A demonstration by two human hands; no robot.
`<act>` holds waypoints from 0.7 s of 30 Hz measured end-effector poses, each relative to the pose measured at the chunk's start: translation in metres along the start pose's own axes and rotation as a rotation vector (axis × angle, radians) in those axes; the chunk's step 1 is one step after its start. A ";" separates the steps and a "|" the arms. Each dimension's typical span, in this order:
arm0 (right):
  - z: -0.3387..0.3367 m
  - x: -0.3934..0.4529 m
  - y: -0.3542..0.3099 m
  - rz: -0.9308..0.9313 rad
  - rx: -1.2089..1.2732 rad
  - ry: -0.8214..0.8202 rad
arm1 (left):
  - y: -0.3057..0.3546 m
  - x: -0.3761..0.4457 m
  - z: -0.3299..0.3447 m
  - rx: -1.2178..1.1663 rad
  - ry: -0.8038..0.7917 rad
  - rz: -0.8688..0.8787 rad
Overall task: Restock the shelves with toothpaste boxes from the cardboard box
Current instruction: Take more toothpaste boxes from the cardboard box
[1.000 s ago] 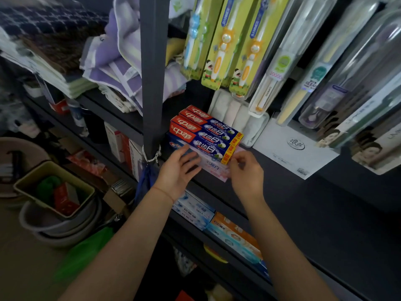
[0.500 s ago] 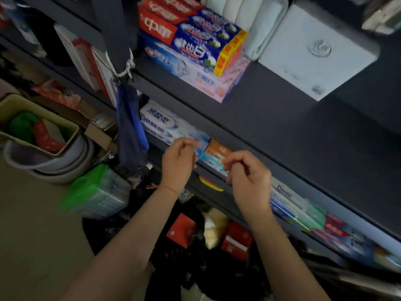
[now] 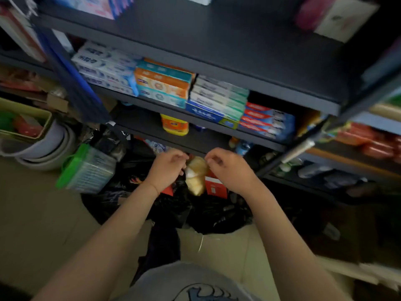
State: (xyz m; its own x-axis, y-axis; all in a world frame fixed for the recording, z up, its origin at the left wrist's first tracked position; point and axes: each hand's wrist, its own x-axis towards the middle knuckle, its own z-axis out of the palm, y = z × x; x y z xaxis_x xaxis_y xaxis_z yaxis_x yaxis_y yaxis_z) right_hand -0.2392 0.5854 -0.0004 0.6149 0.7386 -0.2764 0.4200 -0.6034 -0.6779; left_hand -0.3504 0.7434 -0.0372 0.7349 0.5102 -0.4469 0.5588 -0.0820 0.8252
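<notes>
left hand (image 3: 166,168): fingers curled, grip on nothing I can make out
right hand (image 3: 227,168): same
shelf (image 3: 217,124): toothpaste boxes (image 3: 165,85) stacked

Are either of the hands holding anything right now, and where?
Cannot be told: left hand and right hand hover with curled fingers; blur hides any grip.

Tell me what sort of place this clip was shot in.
Probably a small shop or its stockroom. Dark shelving carries rows of stacked toothpaste boxes in several brands, a yellow bottle stands on the shelf below, and basins and black bags of goods sit on the floor.
</notes>
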 end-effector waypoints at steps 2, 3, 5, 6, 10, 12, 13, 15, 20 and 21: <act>-0.019 -0.066 0.034 0.025 0.062 0.026 | 0.009 -0.048 0.048 0.004 -0.017 -0.006; -0.028 -0.099 0.052 0.057 0.087 0.055 | 0.014 -0.068 0.074 0.015 -0.045 -0.009; -0.051 -0.161 0.088 0.141 0.139 0.124 | 0.027 -0.101 0.124 0.064 -0.146 0.002; -0.063 -0.188 0.104 0.182 0.164 0.160 | 0.036 -0.113 0.148 0.087 -0.206 0.022; -0.106 -0.262 0.156 0.277 0.233 0.296 | 0.077 -0.145 0.235 0.141 -0.349 0.109; -0.121 -0.284 0.176 0.290 0.259 0.370 | 0.093 -0.153 0.270 0.180 -0.387 0.150; -0.126 -0.293 0.185 0.295 0.267 0.403 | 0.100 -0.155 0.285 0.203 -0.411 0.163; -0.135 -0.305 0.205 0.315 0.281 0.438 | 0.110 -0.155 0.315 0.232 -0.446 0.181; -0.163 -0.304 0.262 0.332 0.258 0.410 | 0.125 -0.135 0.384 0.233 -0.442 0.184; -0.170 -0.301 0.274 0.335 0.246 0.397 | 0.128 -0.129 0.399 0.233 -0.440 0.177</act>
State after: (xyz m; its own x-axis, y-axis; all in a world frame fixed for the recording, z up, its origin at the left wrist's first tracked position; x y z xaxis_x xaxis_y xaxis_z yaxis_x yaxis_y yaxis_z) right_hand -0.1959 0.1466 0.0123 0.9110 0.3212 -0.2585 0.0210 -0.6622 -0.7490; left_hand -0.2205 0.3262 -0.0121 0.8897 0.0680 -0.4516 0.4453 -0.3482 0.8249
